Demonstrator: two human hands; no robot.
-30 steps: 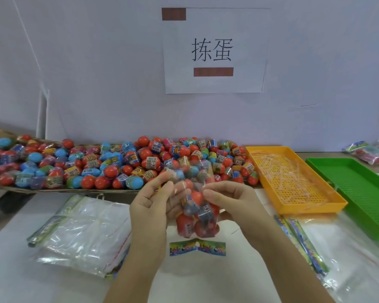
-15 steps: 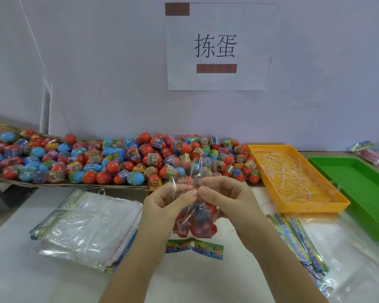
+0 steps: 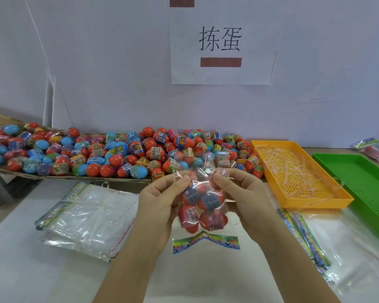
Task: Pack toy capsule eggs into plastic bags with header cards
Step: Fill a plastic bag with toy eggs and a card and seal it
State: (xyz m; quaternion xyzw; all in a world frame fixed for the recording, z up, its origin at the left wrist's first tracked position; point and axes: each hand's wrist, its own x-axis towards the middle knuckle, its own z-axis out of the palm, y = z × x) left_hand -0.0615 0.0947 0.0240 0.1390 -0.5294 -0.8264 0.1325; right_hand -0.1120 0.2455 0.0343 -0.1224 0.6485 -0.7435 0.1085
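White tabletop [image 3: 53, 276] spreads under both hands, with a pale wall behind. The left hand [image 3: 162, 206] and right hand [image 3: 243, 200] are raised side by side. Each pinches one side of the mouth of a clear plastic bag [image 3: 202, 206] between thumb and fingertips.

The bag hangs straight down between them, long axis vertical, with several red capsule eggs [image 3: 212, 219] bunched in its lower half. Directly under it lies a header card [image 3: 206, 242], long axis crosswise, parallel to the line between the hands. Both hands are about equally near the card, and whether the bag's bottom touches it cannot be told. Closing the mouth and joining the card look like the coming step.

Beyond the fingertips sits the loose egg pile [image 3: 118, 154]. A stack of empty bags [image 3: 90, 219] lies outward of the left hand. A yellow tray [image 3: 315, 204] and then a green tray [image 3: 363, 182] lie outward of the right. Open table remains below the wrists, toward the person.
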